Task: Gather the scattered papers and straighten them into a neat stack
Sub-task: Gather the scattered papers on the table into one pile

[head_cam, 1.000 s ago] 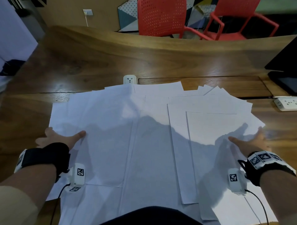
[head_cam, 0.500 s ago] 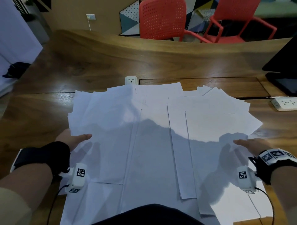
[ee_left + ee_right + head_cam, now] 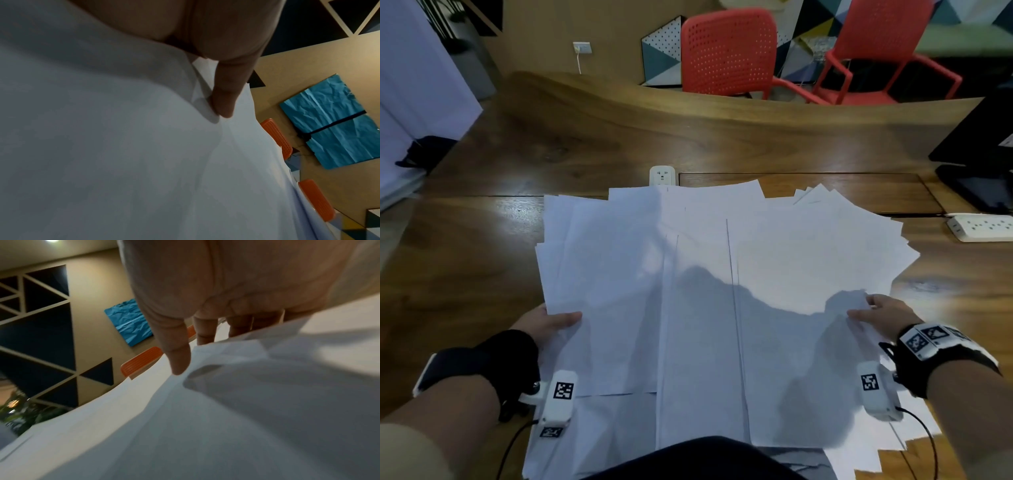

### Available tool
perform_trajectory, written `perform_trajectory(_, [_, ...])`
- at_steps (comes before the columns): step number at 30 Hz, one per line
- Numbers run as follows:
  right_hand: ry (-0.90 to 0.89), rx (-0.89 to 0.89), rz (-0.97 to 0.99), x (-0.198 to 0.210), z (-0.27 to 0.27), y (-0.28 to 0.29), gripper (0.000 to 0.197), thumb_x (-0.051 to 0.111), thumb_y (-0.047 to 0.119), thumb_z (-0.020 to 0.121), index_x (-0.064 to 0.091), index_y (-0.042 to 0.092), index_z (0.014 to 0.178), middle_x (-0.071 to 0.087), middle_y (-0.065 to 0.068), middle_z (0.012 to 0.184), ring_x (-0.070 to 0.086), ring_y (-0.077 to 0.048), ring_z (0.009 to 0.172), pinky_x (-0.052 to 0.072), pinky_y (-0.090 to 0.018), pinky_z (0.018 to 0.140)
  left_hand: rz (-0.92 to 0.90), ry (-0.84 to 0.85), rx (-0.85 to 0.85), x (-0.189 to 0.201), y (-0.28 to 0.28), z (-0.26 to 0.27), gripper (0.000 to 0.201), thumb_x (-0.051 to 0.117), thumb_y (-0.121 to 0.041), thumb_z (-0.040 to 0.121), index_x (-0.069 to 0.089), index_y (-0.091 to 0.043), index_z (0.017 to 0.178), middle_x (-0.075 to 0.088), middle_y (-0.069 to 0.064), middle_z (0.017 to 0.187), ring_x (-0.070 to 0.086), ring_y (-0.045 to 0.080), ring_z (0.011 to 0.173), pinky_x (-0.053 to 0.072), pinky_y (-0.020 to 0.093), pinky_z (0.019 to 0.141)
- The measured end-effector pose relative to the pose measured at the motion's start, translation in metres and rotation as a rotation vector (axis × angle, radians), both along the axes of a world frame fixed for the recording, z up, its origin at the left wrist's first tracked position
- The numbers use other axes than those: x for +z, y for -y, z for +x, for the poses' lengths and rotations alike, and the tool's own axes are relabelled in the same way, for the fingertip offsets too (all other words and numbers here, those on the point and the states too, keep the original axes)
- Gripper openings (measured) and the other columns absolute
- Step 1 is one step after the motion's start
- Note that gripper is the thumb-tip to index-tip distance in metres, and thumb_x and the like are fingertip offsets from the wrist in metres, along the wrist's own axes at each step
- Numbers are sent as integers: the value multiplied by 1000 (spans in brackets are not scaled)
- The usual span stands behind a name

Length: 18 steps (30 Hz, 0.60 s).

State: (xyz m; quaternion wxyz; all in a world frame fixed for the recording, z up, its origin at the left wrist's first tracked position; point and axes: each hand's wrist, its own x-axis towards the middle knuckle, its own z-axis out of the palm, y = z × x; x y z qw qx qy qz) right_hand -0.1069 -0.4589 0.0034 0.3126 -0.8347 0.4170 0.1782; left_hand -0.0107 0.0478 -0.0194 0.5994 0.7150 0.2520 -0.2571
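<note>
Several white paper sheets [image 3: 705,281] lie overlapping in a broad fan on the wooden table [image 3: 619,144]. My left hand [image 3: 548,320] holds the fan's left edge, thumb on top and fingers hidden beneath; in the left wrist view the thumb [image 3: 224,97] presses on the papers [image 3: 123,146]. My right hand [image 3: 876,313] holds the right edge the same way, and in the right wrist view its thumb [image 3: 176,353] lies on the sheets [image 3: 226,418] with the fingers behind them. More sheets hang over the near table edge by my lap.
A white socket [image 3: 662,175] sits in the table just beyond the papers. A white power strip [image 3: 983,228] lies at the right, with a dark monitor base [image 3: 976,185] behind it. Two red chairs [image 3: 729,51] stand past the far edge.
Both hands have slid inward and pushed the outer sheets toward the middle, so the spread is narrower. My left fingers went under the sheets, and the paper edges have lifted slightly.
</note>
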Motion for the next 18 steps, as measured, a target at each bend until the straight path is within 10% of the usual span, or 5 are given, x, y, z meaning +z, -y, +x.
perform_trajectory(8, [65, -113, -141, 3, 6, 0, 37, 52, 21, 91, 57, 3, 122, 61, -17, 110, 54, -33, 93, 42, -34, 82, 151, 74, 9, -7, 3, -3, 35, 65, 1, 79, 56, 4, 113, 61, 27, 113, 59, 33, 89, 45, 45, 88])
perform_trajectory(12, [61, -152, -2, 3, 18, -24, 70, 66, 30, 84, 35, 5, 141, 44, -21, 142, 46, -39, 126, 38, -43, 103, 144, 91, 7, -14, -1, -1, 36, 65, 0, 79, 56, 4, 114, 61, 29, 116, 58, 34, 92, 45, 45, 88])
perform_trajectory(18, [127, 101, -62, -12, 17, -61, 43, 57, 10, 85, 47, 4, 127, 59, -20, 121, 55, -36, 109, 44, -36, 88, 130, 100, 35, -18, -2, -4, 38, 67, -5, 79, 55, -2, 115, 61, 19, 111, 59, 34, 94, 45, 49, 93])
